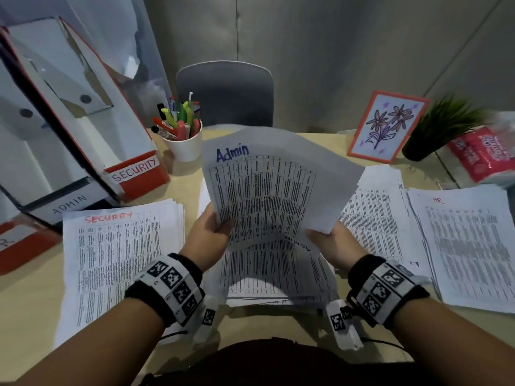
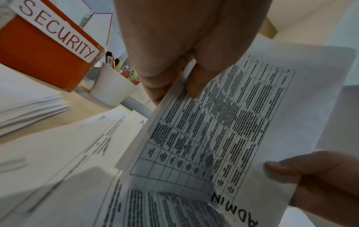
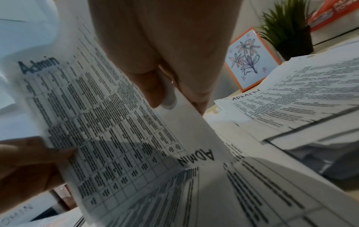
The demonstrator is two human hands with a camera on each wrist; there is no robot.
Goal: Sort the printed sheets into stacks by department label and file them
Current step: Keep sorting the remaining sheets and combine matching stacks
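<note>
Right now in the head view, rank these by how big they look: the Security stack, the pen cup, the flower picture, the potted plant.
1. Security stack, clearly the largest.
2. Flower picture and potted plant: they look alike, so I won't rank them.
3. Pen cup, the smallest.

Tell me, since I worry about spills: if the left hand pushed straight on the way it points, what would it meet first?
Probably the white pen cup: the left hand, gripping the Admin sheets, points up the desk roughly toward it, though depth is hard to judge.
</note>
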